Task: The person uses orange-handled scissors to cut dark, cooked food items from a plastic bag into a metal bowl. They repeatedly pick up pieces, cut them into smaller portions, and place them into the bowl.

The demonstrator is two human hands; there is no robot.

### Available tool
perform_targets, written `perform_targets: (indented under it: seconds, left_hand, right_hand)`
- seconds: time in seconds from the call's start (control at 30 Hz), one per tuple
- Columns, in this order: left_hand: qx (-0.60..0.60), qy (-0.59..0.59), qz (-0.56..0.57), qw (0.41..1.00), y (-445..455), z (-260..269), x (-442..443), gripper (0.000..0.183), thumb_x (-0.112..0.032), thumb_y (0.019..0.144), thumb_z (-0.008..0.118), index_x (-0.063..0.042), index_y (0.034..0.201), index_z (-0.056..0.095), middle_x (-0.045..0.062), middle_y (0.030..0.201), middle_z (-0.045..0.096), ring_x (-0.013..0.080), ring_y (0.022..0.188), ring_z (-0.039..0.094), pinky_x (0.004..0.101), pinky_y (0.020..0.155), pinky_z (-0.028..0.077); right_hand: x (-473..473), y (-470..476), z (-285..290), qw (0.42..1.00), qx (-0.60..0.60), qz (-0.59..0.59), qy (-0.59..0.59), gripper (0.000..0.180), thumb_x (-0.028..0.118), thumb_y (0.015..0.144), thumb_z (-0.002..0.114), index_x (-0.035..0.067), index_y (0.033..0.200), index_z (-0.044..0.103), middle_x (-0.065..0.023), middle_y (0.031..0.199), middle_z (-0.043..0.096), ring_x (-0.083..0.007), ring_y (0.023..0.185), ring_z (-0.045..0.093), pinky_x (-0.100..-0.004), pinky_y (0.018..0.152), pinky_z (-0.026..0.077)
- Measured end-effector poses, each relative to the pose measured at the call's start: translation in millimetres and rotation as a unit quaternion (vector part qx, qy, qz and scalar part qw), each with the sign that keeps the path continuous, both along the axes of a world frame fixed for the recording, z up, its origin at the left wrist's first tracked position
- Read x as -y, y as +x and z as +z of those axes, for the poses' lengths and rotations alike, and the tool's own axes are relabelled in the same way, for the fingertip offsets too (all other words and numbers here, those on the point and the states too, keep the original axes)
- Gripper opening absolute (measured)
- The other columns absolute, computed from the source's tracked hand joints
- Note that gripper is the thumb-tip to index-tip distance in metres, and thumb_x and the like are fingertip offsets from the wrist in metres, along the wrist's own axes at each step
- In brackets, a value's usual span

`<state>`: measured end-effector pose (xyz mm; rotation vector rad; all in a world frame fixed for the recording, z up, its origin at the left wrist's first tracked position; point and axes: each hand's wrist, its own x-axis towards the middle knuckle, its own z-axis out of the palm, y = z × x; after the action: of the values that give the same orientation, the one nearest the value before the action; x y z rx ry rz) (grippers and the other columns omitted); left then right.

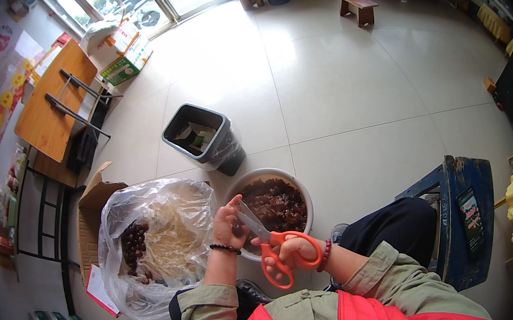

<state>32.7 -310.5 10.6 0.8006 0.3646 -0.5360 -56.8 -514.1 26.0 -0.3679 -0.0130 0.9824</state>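
Observation:
My right hand (297,250) grips the orange handles of scissors (255,221), whose blades are spread and point up toward my left fingers. In my left hand (226,224) a small dark red round fruit (237,230) shows at the palm; its kind is unclear. Below both hands stands a white basin (309,201) holding a heap of glossy dark red pieces (274,199). To the left, a clear plastic bag (124,299) lines an open cardboard box (89,225). Several dark red round fruits (134,244) lie in the bag beside crumpled, yellowish see-through material (172,239).
A grey bin (232,160) with scraps stands just beyond the basin. At my right is a worn blue stool (483,217) with a phone (471,219) on it. A folding table (50,109) leans at the left wall; a small wooden bench (357,3) stands farther off.

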Motion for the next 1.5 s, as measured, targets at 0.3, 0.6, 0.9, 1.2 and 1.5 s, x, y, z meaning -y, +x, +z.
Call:
perform_targets:
  seconds: [0.3, 0.6, 0.9, 1.2, 1.5]
  left_hand:
    - [-0.033, 0.055, 0.035, 0.997, -1, 0, 0, 0.026, -0.025, 0.081, 0.066, -0.016, 0.104, 0.059, -0.007, 0.077, 0.054, 0.0063, 0.058, 0.046, 0.0188, 0.043, 0.033]
    - [-0.053, 0.143, 0.026, 0.988, -1, 2, 5, 0.032, -0.043, 0.091, 0.054, -0.016, 0.108, 0.061, -0.002, 0.095, 0.061, 0.0054, 0.060, 0.047, 0.0180, 0.043, 0.035]
    - [-0.061, 0.066, 0.035, 0.995, 5, -6, -1, 0.042, -0.051, 0.091, 0.048, -0.016, 0.112, 0.057, 0.000, 0.098, 0.061, 0.0073, 0.064, 0.052, 0.0193, 0.045, 0.037]
    - [-0.085, 0.001, 0.162, 0.983, 12, -7, -14, 0.047, -0.056, 0.090, 0.044, -0.015, 0.105, 0.061, 0.003, 0.090, 0.063, 0.0120, 0.065, 0.056, 0.0240, 0.047, 0.042]
    - [-0.077, 0.049, 0.248, 0.964, 13, -8, -15, 0.048, -0.057, 0.090, 0.042, -0.014, 0.099, 0.062, 0.003, 0.083, 0.062, 0.0133, 0.061, 0.055, 0.0259, 0.049, 0.041]
  right_hand:
    - [6, 6, 2, 0.998, -0.007, -0.032, -0.053, 0.072, -0.006, 0.067, 0.040, 0.008, 0.137, 0.032, -0.0116, 0.087, 0.055, -0.0260, 0.081, 0.061, -0.0351, 0.067, 0.052]
    - [8, 8, -6, 0.993, -0.027, -0.079, -0.084, 0.067, -0.003, 0.071, 0.039, 0.010, 0.136, 0.031, -0.0108, 0.089, 0.055, -0.0242, 0.080, 0.061, -0.0328, 0.067, 0.053]
    - [2, 6, -10, 0.962, 0.078, -0.096, -0.244, 0.065, -0.006, 0.070, 0.045, 0.007, 0.133, 0.038, -0.0069, 0.081, 0.055, -0.0193, 0.070, 0.060, -0.0316, 0.065, 0.051]
    - [-5, -7, 3, 0.650, 0.472, -0.150, -0.576, 0.050, 0.035, 0.077, 0.066, 0.014, 0.121, 0.052, -0.0148, 0.088, 0.058, -0.0318, 0.084, 0.060, -0.0382, 0.073, 0.049]
    - [-3, -12, 15, 0.539, 0.548, -0.140, -0.625, 0.055, 0.047, 0.071, 0.072, 0.014, 0.112, 0.056, -0.0131, 0.089, 0.059, -0.0299, 0.084, 0.060, -0.0392, 0.071, 0.050]
